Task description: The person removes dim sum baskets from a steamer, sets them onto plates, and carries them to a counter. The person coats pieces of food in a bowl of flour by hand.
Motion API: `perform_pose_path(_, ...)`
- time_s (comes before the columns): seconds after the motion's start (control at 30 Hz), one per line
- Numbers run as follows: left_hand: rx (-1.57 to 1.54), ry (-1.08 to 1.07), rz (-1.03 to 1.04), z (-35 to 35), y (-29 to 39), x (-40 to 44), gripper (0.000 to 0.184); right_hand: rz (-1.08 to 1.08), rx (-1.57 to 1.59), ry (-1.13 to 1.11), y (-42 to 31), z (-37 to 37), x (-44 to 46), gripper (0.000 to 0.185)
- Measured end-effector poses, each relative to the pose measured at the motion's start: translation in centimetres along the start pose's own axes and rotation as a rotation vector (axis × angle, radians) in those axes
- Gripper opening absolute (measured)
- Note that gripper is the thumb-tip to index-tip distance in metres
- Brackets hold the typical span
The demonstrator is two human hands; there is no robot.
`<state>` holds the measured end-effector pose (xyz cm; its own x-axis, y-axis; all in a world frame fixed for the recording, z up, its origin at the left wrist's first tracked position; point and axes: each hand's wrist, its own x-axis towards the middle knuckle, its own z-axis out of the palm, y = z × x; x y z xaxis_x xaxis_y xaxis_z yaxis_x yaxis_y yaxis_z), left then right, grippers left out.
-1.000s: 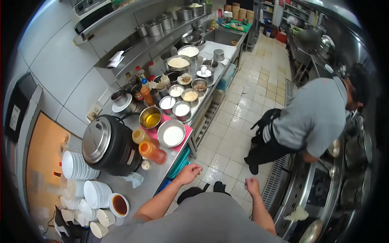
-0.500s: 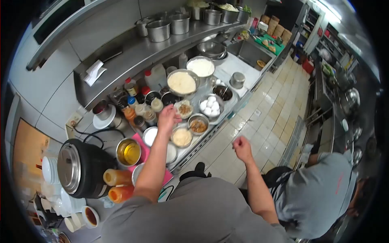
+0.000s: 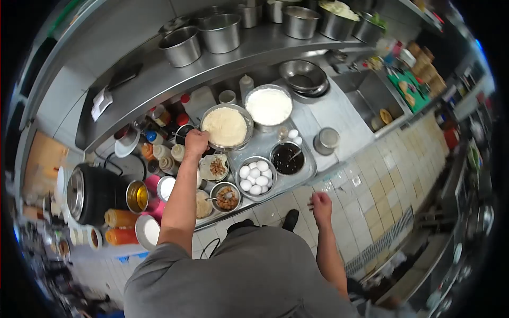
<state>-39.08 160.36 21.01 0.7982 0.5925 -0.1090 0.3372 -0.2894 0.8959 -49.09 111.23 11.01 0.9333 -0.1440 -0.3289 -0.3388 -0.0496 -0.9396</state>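
Observation:
My left hand (image 3: 196,142) is over the counter with its fingers curled closed, at the left rim of a steel bowl of pale beige powder (image 3: 225,127). What its fingers grip, if anything, is hidden. Just behind it sits a dark container (image 3: 184,133) with a thin handle sticking out. Below the hand are a dish of brown bits (image 3: 217,167) and a steel bowl of brown chunks (image 3: 228,197) with a spoon. My right hand (image 3: 321,208) hangs over the tiled floor, empty, fingers loosely bent and apart.
A bowl of eggs (image 3: 256,177), a bowl of dark sauce (image 3: 288,158) and a bowl of white powder (image 3: 269,106) stand on the counter. Squeeze bottles (image 3: 168,165) crowd the left. Steel pots (image 3: 220,33) line the shelf above; a sink (image 3: 366,87) lies right.
My view has shifted along the counter toward the sink. My left hand has moved from above the dish of brown bits to the beige powder bowl's rim. The co-worker has mostly left view.

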Motion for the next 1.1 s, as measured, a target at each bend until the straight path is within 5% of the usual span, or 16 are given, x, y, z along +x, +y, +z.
perform_pose_path(0.07,-0.103,0.053,-0.055,0.6,0.2,-0.7,0.020,-0.149,0.046,-0.245,-4.2,2.3,8.0,0.018)
perform_pose_path(0.27,0.035,0.234,-0.132,2.4,0.9,-3.5,0.030,-0.357,-0.241,-0.389,-16.6,12.2,24.8,0.030)
perform_pose_path(0.33,0.251,0.350,-0.105,2.5,0.7,-2.8,0.038,-0.047,-0.316,-0.386,-18.7,14.5,27.0,0.035)
perform_pose_path(0.53,0.082,0.461,-0.136,3.4,1.6,-2.1,0.035,-0.131,-0.256,-0.376,-17.2,18.2,29.9,0.025)
perform_pose_path(0.77,-0.674,0.411,-0.234,1.9,6.8,-4.4,0.026,-0.143,-0.265,-0.383,-22.2,13.9,28.7,0.015)
perform_pose_path(1.0,-0.649,0.374,-0.061,9.4,7.4,-6.1,0.021,-0.104,-0.037,-0.371,-24.7,6.4,29.1,0.010)
perform_pose_path(1.1,-0.762,0.315,-0.173,15.5,9.2,-7.0,0.015,-0.142,-0.047,-0.339,-26.7,4.3,28.8,0.010)
